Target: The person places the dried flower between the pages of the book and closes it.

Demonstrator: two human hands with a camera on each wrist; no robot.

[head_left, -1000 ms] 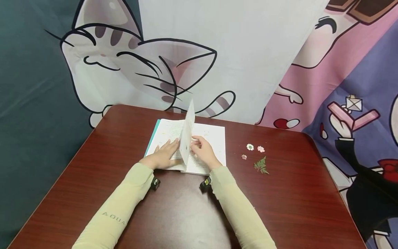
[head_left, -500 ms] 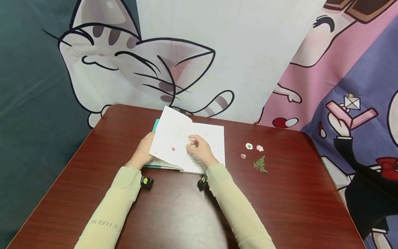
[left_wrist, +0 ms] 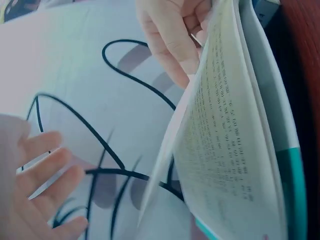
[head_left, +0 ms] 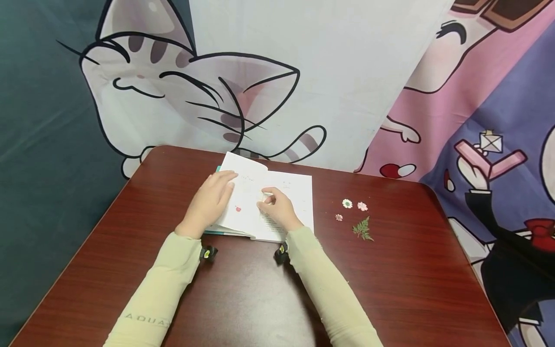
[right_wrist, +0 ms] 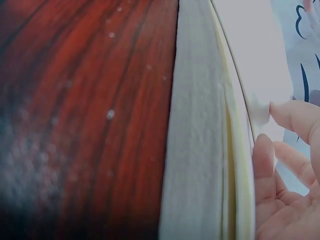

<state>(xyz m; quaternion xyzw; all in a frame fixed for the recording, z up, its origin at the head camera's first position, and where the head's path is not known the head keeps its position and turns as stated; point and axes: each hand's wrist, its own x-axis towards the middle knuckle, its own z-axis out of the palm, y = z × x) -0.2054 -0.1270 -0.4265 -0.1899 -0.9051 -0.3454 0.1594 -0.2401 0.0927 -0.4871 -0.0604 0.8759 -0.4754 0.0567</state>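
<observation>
An open book (head_left: 299, 193) with a teal cover lies on the table. Its left leaves stand slightly raised, and the top one bears a small red print. Over the outer part of that leaf is my left hand (head_left: 209, 202), fingers extended; the left wrist view shows these fingers (left_wrist: 52, 172) loosely bent, apart from the paper. My right hand (head_left: 279, 208) is at the inner part of the pages, thumb and forefinger curled about a small pale thing (head_left: 263, 196). What that thing is cannot be made out. In the right wrist view the right fingertips (right_wrist: 263, 147) are close against the page.
To the right of the book lie a white flower (head_left: 347, 204), a pink flower (head_left: 362, 206), a smaller pinkish flower (head_left: 339, 218) and a green fern leaf (head_left: 363, 229). Behind the brown table (head_left: 412, 270) hangs a printed cloth (head_left: 347, 72).
A leaf that stood upright has come over to the left. My left hand has gone from the left page to the book's side, then over the turned leaf. My right hand has barely moved.
</observation>
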